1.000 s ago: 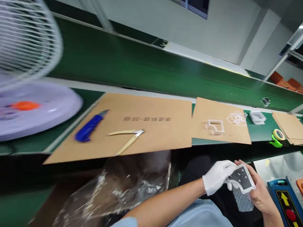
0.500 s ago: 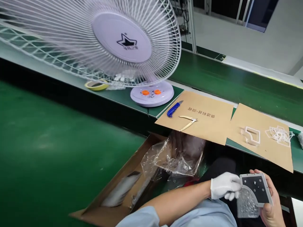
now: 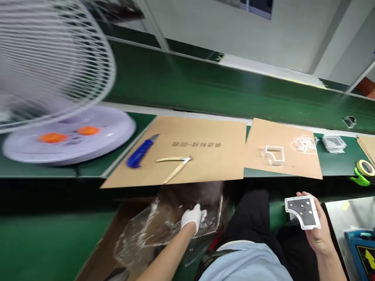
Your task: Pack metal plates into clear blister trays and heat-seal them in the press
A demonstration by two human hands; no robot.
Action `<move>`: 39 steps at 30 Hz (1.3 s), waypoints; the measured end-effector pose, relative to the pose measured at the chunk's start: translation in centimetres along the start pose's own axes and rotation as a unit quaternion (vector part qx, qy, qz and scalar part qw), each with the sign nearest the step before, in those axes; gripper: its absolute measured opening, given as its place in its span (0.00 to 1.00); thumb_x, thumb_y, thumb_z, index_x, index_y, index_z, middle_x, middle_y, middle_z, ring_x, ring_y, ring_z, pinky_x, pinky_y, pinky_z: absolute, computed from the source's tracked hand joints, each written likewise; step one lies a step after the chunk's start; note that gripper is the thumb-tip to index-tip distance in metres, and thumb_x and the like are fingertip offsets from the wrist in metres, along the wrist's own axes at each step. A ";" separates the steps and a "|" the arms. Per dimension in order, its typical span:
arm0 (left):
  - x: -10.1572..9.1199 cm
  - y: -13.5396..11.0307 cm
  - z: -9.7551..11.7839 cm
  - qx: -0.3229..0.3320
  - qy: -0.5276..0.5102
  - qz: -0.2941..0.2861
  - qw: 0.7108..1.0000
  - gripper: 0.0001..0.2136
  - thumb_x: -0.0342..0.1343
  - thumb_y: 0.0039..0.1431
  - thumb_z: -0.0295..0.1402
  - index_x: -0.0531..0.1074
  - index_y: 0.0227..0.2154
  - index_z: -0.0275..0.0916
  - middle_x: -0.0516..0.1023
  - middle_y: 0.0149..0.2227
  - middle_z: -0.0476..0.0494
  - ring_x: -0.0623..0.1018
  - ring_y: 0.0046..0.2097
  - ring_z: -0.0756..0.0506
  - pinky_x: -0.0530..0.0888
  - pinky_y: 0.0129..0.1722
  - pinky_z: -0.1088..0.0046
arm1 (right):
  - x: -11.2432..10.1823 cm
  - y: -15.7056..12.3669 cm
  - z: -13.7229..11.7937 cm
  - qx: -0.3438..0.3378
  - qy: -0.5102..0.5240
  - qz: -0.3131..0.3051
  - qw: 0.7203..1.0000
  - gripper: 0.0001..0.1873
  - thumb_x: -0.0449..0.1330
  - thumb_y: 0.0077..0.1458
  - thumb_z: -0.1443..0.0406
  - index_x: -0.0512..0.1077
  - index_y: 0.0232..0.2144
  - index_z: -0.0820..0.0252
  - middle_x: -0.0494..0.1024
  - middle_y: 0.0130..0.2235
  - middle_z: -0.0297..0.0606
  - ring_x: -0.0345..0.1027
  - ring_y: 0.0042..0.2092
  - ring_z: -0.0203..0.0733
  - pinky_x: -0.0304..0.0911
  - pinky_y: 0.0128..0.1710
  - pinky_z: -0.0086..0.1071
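Observation:
My right hand (image 3: 315,230), bare, holds a flat black corner-shaped part with a white rim (image 3: 303,211) low at the right, near my lap. My left hand (image 3: 193,217) wears a white glove and reaches down into a clear plastic bag (image 3: 152,234) inside a cardboard box (image 3: 99,253) under the bench edge; its fingers curl at the bag's opening. Whether the gloved fingers hold anything is hidden by the plastic.
On the bench lie two cardboard sheets (image 3: 205,156). They carry a blue utility knife (image 3: 140,152), pale tweezers (image 3: 175,166), a white corner frame (image 3: 275,155) and a heap of thin frames (image 3: 304,143). A white fan (image 3: 67,134) stands left. Tape roll (image 3: 365,168) right.
My left hand has left the part and moved down left into the plastic bag in the box. The bubble wrap piece is gone from my right hand. The view swung right.

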State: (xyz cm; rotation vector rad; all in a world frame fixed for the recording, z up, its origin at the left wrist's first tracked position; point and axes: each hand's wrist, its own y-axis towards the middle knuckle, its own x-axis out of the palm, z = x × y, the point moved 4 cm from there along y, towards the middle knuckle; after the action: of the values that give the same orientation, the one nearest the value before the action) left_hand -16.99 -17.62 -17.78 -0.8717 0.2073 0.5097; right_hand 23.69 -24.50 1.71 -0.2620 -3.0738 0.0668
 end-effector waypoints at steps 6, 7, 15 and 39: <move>5.9 -9.4 6.1 0.264 0.034 -0.292 0.919 0.19 0.63 0.65 0.41 0.80 0.55 0.38 0.85 0.39 0.40 0.81 0.34 0.43 0.78 0.33 0.69 | 1.1 1.5 -0.6 0.011 0.011 -0.044 0.999 0.62 0.76 0.27 0.31 0.72 0.63 0.47 0.73 0.68 0.54 0.70 0.66 0.69 0.66 0.66 0.60; 6.8 -12.2 8.1 0.355 0.042 -0.331 0.873 0.19 0.66 0.63 0.42 0.81 0.55 0.41 0.85 0.47 0.38 0.84 0.43 0.40 0.81 0.44 0.64 | 1.3 1.8 -0.6 0.015 0.011 -0.052 0.998 0.63 0.76 0.27 0.31 0.72 0.63 0.48 0.73 0.68 0.54 0.70 0.66 0.69 0.65 0.67 0.60; 11.6 -23.2 16.3 0.715 0.086 -0.405 0.563 0.17 0.57 0.75 0.43 0.76 0.60 0.42 0.83 0.54 0.38 0.82 0.55 0.42 0.79 0.59 0.63 | 2.2 3.3 -0.6 0.044 0.046 -0.059 0.996 0.66 0.77 0.23 0.32 0.72 0.64 0.48 0.69 0.70 0.53 0.64 0.70 0.71 0.61 0.71 0.59; 16.4 -13.5 30.8 0.731 0.485 -0.211 0.432 0.07 0.59 0.72 0.34 0.79 0.38 0.39 0.83 0.36 0.45 0.79 0.35 0.42 0.63 0.35 0.66 | 3.6 23.0 2.9 -0.163 -0.381 -0.145 0.898 0.57 0.82 0.46 0.52 0.61 0.72 0.53 0.70 0.68 0.51 0.64 0.69 0.63 0.60 0.70 0.60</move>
State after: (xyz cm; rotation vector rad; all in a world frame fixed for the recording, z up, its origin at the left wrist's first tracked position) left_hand 3.03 4.61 4.68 0.7106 1.2445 -0.7904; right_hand 23.83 -1.38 -2.06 0.3020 -3.8475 -0.4790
